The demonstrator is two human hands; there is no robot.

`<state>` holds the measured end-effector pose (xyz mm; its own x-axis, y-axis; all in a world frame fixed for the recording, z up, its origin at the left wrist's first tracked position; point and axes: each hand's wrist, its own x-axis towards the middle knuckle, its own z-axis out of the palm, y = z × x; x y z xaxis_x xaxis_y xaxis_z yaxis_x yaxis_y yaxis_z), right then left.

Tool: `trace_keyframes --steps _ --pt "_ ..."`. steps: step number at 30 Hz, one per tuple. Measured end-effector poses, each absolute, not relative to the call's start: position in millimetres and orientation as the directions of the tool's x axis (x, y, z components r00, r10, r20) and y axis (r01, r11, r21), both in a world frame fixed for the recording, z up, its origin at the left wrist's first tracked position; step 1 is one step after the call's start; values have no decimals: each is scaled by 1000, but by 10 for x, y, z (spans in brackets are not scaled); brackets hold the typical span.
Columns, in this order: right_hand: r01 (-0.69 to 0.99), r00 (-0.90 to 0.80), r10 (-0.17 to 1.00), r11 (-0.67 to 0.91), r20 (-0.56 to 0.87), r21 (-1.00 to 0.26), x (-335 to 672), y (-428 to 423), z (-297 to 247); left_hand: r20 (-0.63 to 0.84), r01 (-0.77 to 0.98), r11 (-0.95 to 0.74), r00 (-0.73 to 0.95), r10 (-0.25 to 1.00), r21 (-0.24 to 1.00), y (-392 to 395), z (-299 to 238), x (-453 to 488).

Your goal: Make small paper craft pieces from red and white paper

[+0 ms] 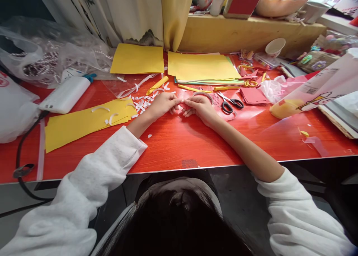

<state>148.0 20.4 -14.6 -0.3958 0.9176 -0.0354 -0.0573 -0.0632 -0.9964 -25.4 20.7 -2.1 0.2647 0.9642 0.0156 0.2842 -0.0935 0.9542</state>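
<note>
Head view, catalogue of 1 moment:

1. Left hand and right hand: brought together at the middle of the worktop, fingertips meeting and pinched from both sides on a white strip. Other fingers are curled and rest on the surface.
2. White strip: a very small, thin sliver of paper held just above the worktop between the 2 hands. Its exact shape is too small to tell.
3. Risk: so slight a piece could tear or slip from the pinch if the hands pull apart unevenly. If dropped, it would be hard to pick out among the white scraps just beside the left hand.
4. Risk: the scissors lie near the right hand, and a sideways sweep of that wrist could knock them.
5. Worktop: glossy red, wood-grained, hard and smooth, so loose paper would likely slide on it.
6. Yellow sheets: flat, matt, rectangular, left of the hands, with curled white offcuts lying on them.
7. Paper stack: yellow on top, with coloured edges below, behind the hands.
8. Yellow roll: a small paper tube, lying behind the left hand.
9. Scissors: black looped handles, steel blades, closed.
10. Paper cup: white, round, well apart at the back right.
</note>
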Motion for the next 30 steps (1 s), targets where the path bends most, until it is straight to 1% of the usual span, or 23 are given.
trace_keyframes --steps 4,9,11,15,21,23,26,28,30 --pt "-94 -407 913 -81 -36 -992 1474 198 -129 30 359 -117 240 970 926 173 15 -254" --pt "-85 -401 915 -83 -42 -993 1471 189 -118 83 458 -167 197 977 873 148 55 -251" --pt "-68 -406 913 -79 -45 -995 1468 188 -117 48 438 -135 203 978 889 160 48 -248" --pt "-17 -410 910 -69 -56 -997 1463 191 -122 -54 322 -20 219 974 947 198 16 -241" --pt "26 -441 897 -19 -28 -999 1469 208 -147 11 328 -107 281 960 939 190 -10 -251" --pt "-1 -444 895 -60 -53 -998 1466 220 -144 9 315 -96 268 963 944 185 -12 -254" --pt "-60 -397 911 -145 -110 -988 1460 239 -130 -14 301 -58 234 972 952 190 -11 -253" --pt "-80 -372 920 -162 -121 -984 1460 248 -123 -18 290 -47 217 976 956 195 -7 -252" --pt "-65 -389 914 -151 -114 -986 1465 253 -123 -17 281 -43 205 979 959 194 -2 -250"
